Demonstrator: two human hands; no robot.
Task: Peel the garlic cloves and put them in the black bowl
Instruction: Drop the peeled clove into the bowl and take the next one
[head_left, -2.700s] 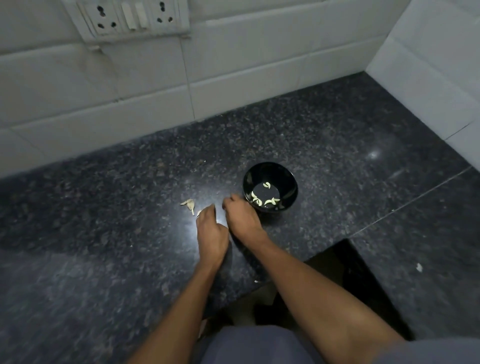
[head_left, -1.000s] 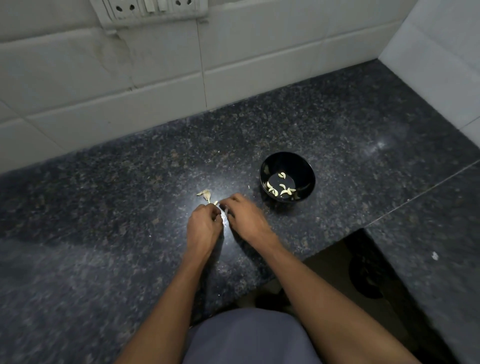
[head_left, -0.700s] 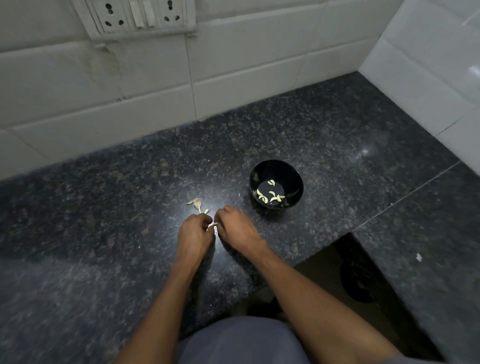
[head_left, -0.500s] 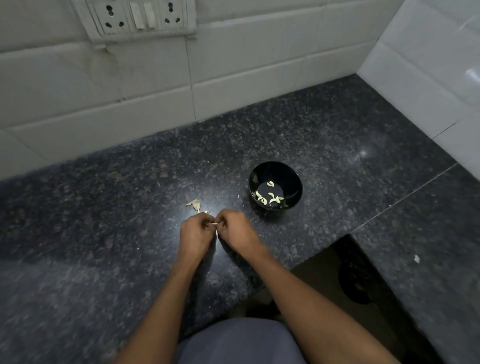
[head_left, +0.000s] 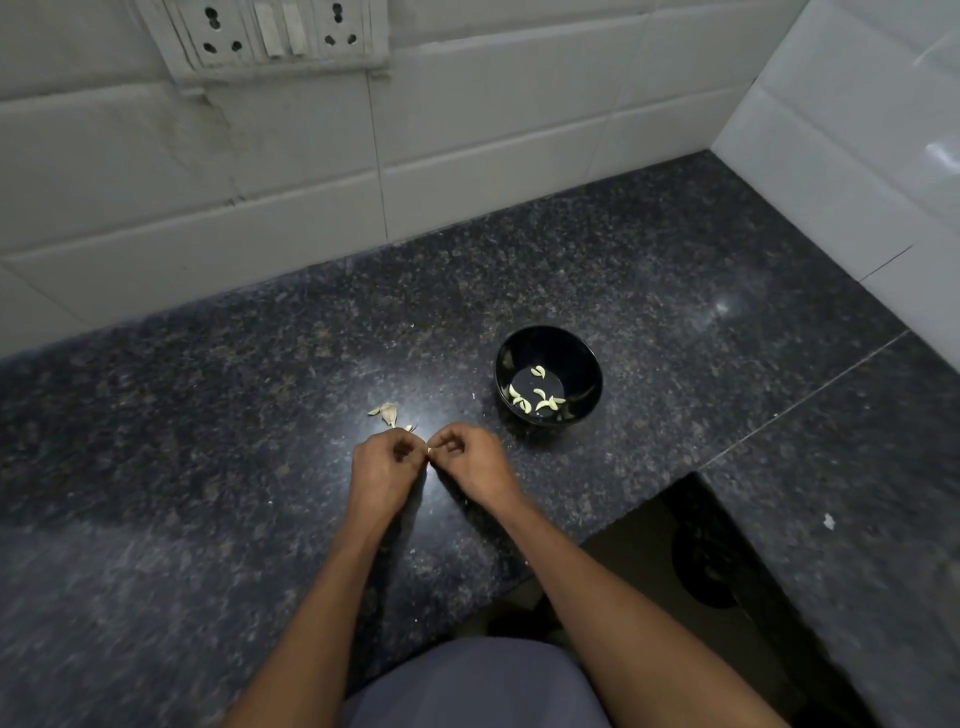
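Your left hand (head_left: 382, 470) and right hand (head_left: 470, 465) meet over the dark counter (head_left: 208, 441), both pinching one garlic clove (head_left: 429, 450) between curled fingers (head_left: 402, 449). Peel scraps (head_left: 387, 411) lie just beyond. The black bowl (head_left: 549, 376), far right, holds peeled cloves (head_left: 535, 400).

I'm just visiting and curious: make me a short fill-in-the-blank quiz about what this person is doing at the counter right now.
1. The peeled garlic cloves lie inside the ____ bowl.
2. The left hand and right hand pinch one small piece ____ them.
3. The loose skins lie on the countertop, to the ____ of the bowl.

Missing words: black; between; left
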